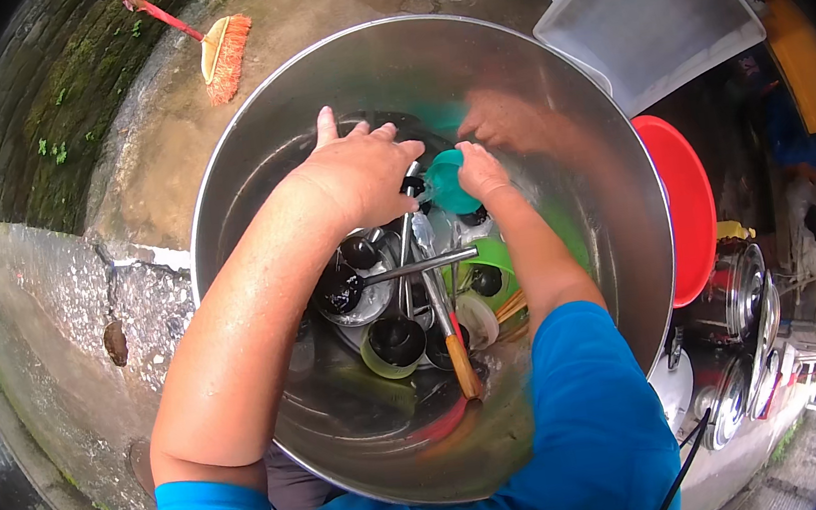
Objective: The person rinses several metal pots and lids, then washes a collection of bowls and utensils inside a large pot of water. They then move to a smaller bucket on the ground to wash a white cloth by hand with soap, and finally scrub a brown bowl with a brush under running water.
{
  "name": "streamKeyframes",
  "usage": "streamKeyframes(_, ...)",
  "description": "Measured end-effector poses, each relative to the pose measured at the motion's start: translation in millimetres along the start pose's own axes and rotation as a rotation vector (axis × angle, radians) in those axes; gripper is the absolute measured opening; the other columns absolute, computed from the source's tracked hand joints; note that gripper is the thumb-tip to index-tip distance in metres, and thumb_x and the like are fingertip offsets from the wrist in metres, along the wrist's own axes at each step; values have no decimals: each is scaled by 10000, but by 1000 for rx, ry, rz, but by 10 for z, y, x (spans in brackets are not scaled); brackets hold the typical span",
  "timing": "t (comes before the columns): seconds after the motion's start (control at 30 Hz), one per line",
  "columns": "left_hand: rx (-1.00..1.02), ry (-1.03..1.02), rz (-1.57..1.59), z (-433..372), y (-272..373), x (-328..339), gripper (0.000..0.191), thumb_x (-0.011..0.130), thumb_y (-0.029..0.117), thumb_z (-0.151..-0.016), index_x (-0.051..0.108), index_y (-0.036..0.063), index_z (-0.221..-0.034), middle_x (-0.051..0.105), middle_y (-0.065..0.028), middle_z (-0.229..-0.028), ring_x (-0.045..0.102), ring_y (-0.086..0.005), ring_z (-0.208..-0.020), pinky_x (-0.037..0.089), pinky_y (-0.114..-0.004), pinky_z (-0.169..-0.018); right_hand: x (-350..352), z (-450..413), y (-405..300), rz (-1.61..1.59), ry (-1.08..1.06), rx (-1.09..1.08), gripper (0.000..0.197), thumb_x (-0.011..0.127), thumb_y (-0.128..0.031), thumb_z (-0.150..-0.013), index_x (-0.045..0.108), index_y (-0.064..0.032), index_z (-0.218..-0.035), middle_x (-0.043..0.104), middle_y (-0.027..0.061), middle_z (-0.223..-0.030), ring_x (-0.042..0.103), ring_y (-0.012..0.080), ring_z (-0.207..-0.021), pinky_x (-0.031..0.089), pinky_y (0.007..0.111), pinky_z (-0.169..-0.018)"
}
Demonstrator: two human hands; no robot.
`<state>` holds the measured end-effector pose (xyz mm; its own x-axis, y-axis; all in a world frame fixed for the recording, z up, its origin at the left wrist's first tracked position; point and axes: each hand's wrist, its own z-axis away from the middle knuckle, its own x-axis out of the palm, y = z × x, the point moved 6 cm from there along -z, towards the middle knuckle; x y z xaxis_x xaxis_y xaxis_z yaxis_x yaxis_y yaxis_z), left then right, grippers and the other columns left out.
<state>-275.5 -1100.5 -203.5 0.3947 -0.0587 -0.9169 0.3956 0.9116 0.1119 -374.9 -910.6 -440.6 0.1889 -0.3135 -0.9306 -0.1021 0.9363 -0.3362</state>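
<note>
A large steel pot [578, 288] stands before me, and both hands reach inside it. My right hand [481, 171] grips a teal plastic cup [450, 184], tilted, with water spilling from its left side. My left hand [360, 170] is spread with nothing visibly held, just left of the cup; its palm side is hidden. Beneath the hands lie several black ball-shaped items [340, 289], metal rods [424, 264], a wooden-handled utensil [464, 369], a bright green bowl [496, 254], a pale green cup [383, 365] and a whitish cup [477, 320].
A broom with orange bristles [229, 60] rests on wet concrete at the upper left. Right of the pot are a grey plastic bin [652, 15], a red basin [686, 208] and several metal lids [748, 292]. A mossy wall [51, 107] runs along the left.
</note>
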Motion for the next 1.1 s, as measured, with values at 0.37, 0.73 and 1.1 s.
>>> streamKeyframes(0.37,149,-563,65,-799,-351,1012,547,605,287,-791,460,66,-1269,496,-181,-1255,465,-320,-1168,370,-359,-987,1495,387,919,-83,-526,590,446,384,-149,-833,429,4,-1250,428,225,-1305,446,367,-1183,373,409,-975)
streamKeyframes(0.73,-511,-148,81,-899,-809,2855,679,626,156,-718,318,93,-1320,396,-108,-1308,404,-295,-1209,324,-508,-996,866,454,881,-1380,-59,594,399,495,-222,-836,449,-79,-1206,561,102,-1067,575,234,-925,489,406,-703)
streamKeyframes(1.1,-306,-140,630,-1488,-941,2090,647,641,425,-643,576,-40,-1089,565,-223,-1143,559,-306,-1060,440,-341,-883,-723,271,-1181,-217,-200,-425,555,681,-351,-657,458,-13,-1037,578,219,-943,573,362,-924,456,409,-793)
